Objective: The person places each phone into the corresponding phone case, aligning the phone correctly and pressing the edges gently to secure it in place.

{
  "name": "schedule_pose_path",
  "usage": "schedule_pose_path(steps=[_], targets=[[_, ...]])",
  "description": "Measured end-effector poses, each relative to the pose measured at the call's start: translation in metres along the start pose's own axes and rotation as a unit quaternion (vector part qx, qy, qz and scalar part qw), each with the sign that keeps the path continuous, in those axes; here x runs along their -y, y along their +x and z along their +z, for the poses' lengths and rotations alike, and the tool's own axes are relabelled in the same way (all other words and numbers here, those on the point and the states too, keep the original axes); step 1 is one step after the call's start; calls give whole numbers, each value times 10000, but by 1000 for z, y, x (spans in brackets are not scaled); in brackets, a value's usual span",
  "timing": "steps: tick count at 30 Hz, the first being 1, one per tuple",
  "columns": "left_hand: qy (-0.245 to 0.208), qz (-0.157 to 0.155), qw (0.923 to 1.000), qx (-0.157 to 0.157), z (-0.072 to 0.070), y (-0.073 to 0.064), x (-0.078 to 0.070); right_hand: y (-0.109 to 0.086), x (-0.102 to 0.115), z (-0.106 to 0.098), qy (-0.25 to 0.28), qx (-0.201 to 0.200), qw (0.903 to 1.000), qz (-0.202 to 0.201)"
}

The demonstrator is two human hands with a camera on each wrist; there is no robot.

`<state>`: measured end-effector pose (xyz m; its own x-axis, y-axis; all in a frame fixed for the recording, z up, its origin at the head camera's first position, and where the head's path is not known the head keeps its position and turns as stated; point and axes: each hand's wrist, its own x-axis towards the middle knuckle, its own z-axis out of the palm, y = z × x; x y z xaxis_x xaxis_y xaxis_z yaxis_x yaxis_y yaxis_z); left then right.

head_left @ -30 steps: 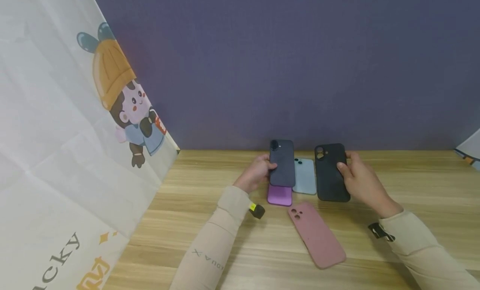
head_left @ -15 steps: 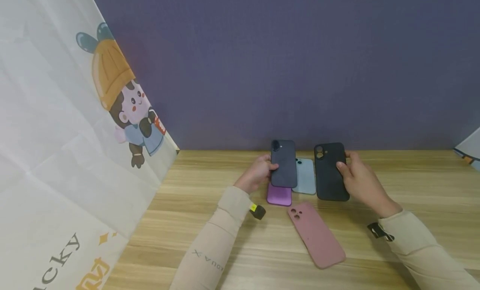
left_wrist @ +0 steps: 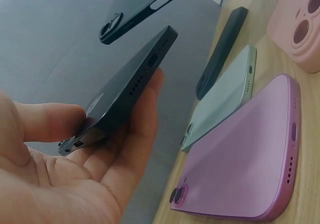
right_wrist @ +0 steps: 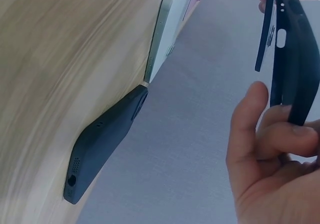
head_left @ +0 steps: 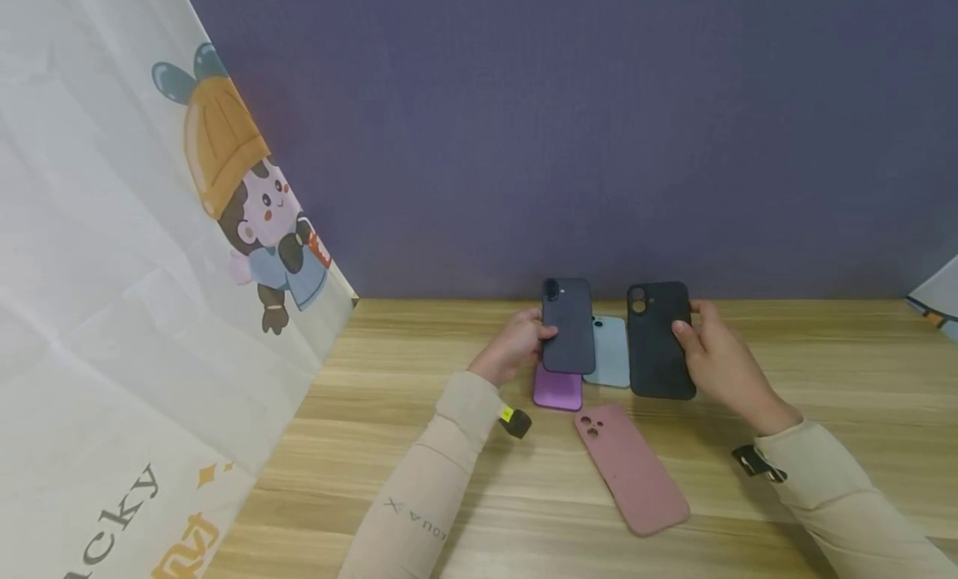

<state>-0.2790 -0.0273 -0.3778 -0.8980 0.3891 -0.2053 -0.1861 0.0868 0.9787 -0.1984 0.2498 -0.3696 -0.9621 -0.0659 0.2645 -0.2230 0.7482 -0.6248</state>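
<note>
- Since a second ago, both things in my hands have drifted a touch: the dark phone (head_left: 568, 326) has slid slightly toward 3 o'clock, and the black case (head_left: 660, 340) has risen a little toward 12 o'clock, so the two stand closer together.
- My left hand (head_left: 515, 344) grips the dark phone by its long edges, thumb on one side and fingers on the other, holding it off the table with its camera end at 12 o'clock.
- My right hand (head_left: 717, 359) grips the black case at its 3 o'clock edge, thumb across the back, also lifted clear of the wood.
- Between the two, lying flat on the wooden table (head_left: 823, 371), is a pale blue phone (head_left: 611, 352); a purple phone (head_left: 557, 390) lies just beside it at 9 o'clock, partly under the dark phone.
- From the left wrist view, another dark phone (left_wrist: 221, 52) lies on the table just beyond the pale blue one.
- At 6 o'clock from this cluster a pink case (head_left: 632, 468) lies face down, angled, apart from both hands.
- A white cartoon-printed sheet (head_left: 150, 271) hangs at 9 o'clock, and a purple wall (head_left: 561, 130) stands at 12 o'clock.
</note>
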Motion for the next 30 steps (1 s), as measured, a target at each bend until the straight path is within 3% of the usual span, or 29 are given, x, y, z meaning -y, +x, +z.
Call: schedule_pose_path(steps=[30], targets=[[-87,171,9993,314,9,-1,3,-1,4,-1,191,-316,9993,-110]])
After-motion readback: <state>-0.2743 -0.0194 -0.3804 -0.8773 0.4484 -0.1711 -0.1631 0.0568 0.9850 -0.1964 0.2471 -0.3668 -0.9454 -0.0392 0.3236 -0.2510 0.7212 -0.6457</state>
